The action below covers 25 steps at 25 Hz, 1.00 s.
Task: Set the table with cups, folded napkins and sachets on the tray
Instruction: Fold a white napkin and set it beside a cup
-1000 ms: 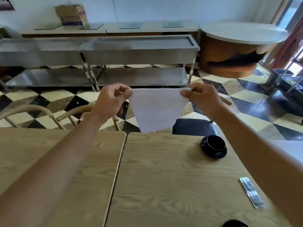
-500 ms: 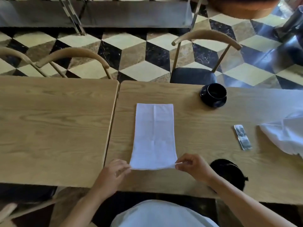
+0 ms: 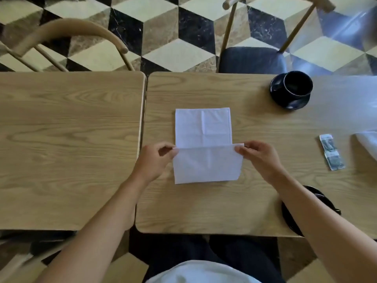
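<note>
A white paper napkin (image 3: 204, 127) lies on the right wooden table (image 3: 255, 123), its near part folded up over itself. My left hand (image 3: 155, 160) pinches the folded flap's left corner and my right hand (image 3: 259, 156) pinches its right corner, about halfway along the napkin. A black cup on a black saucer (image 3: 291, 89) stands at the table's far right. A silver sachet strip (image 3: 331, 154) lies flat to the right of my right hand. A second black cup or saucer (image 3: 324, 199) sits at the near edge, mostly hidden by my right forearm.
A second wooden table (image 3: 69, 139) adjoins on the left. White cloth or paper (image 3: 367, 144) shows at the right edge. Two wooden chairs, one (image 3: 67, 35) at far left and one with a dark seat (image 3: 253, 60), stand beyond the tables on a checkered floor.
A second ago I held the napkin up in the air. Then it lay full length on the table, and both hands have lifted its near edge and carried it away from me, folding it over.
</note>
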### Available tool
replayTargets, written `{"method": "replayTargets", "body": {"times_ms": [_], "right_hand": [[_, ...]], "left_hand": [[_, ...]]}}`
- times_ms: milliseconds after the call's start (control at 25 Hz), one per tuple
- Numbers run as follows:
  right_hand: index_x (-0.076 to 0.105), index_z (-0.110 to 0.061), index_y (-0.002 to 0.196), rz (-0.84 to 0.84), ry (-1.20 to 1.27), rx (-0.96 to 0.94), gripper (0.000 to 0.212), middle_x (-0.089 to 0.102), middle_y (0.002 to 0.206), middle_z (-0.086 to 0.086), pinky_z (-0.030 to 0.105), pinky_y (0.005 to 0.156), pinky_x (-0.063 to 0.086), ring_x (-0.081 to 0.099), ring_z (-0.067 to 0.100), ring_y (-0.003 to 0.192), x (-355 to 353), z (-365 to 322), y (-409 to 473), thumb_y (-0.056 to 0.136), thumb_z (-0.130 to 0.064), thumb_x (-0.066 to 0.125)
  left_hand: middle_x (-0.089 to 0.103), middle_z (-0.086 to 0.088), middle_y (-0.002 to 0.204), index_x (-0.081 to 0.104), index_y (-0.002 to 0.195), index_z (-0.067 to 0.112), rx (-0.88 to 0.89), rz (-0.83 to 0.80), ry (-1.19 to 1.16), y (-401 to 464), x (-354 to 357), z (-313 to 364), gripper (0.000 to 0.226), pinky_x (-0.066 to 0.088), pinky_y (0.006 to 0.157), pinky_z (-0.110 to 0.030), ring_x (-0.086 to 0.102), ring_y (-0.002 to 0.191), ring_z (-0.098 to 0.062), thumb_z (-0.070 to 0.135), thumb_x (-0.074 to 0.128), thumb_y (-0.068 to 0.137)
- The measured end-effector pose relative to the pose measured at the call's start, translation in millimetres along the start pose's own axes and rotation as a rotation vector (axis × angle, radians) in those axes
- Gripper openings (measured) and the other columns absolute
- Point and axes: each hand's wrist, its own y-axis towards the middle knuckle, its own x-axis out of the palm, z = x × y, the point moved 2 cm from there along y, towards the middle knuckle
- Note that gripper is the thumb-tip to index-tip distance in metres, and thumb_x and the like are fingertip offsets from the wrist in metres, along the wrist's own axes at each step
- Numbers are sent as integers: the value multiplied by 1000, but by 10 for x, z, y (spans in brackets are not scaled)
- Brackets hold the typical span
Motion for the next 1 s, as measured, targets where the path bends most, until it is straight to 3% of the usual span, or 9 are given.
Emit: {"method": "replayTargets", "body": {"times_ms": [80, 240, 400, 520, 640, 720, 880, 1000], "right_hand": [[81, -14, 95, 14, 77, 4, 8, 81, 95, 5, 27, 80, 61, 75, 12, 88, 29, -29, 379, 91, -19, 76], [80, -11, 108, -32, 177, -12, 19, 79, 105, 11, 38, 88, 61, 76, 27, 102, 109, 52, 1113, 96, -21, 70], [82, -18, 96, 94, 48, 17, 14, 81, 88, 2, 35, 69, 60, 78, 20, 79, 143, 67, 1547, 89, -28, 75], [80, -20, 90, 193, -99, 32, 11, 79, 83, -1, 45, 74, 64, 77, 24, 80, 175, 35, 1709, 86, -29, 76], [78, -27, 89, 302, -271, 1, 10, 74, 75, -13, 28, 70, 61, 70, 3, 70, 195, 0, 1773, 83, -35, 76], [78, -26, 93, 343, -330, -18, 14, 71, 74, -17, 16, 65, 55, 67, -3, 67, 202, -21, 1765, 83, -36, 76], [78, -24, 93, 376, -351, -24, 12, 70, 74, -14, 17, 65, 51, 67, 6, 72, 248, -59, 1760, 84, -33, 76], [78, -22, 95, 403, -377, -12, 15, 68, 74, -15, 3, 60, 41, 63, 4, 71, 281, -53, 1785, 85, -33, 77]], "left_hand": [[78, 10, 87, 77, 86, 31, -23, 52, -75, 467, 29, 64, 5, 61, 82, -36, 75, 86, -11, 25, 78, 86], [79, 6, 83, 79, 88, 28, -39, 132, -45, 1230, 111, -50, 6, 63, 77, -39, 75, 80, -19, 26, 73, 89], [78, 6, 89, 79, 97, 20, -56, 159, 115, 1641, 145, -163, 13, 60, 87, -44, 74, 87, -13, 29, 71, 92], [76, 8, 86, 77, 93, 25, -65, 205, 183, 1747, 205, -172, 10, 59, 83, -36, 71, 85, -12, 31, 70, 91], [72, 15, 78, 76, 88, 29, -67, 270, 210, 1806, 244, -161, 6, 54, 71, -24, 67, 76, -4, 31, 71, 90], [70, 16, 75, 75, 84, 28, -67, 296, 211, 1822, 263, -147, 6, 51, 67, -19, 66, 73, -1, 29, 72, 89], [68, 16, 70, 75, 83, 22, -57, 335, 230, 1850, 291, -134, 7, 46, 62, -19, 61, 65, 1, 26, 72, 87], [65, 11, 72, 73, 82, 16, 10, 363, 291, 1835, 334, -117, 9, 47, 66, -26, 60, 68, -9, 22, 69, 87]]}}
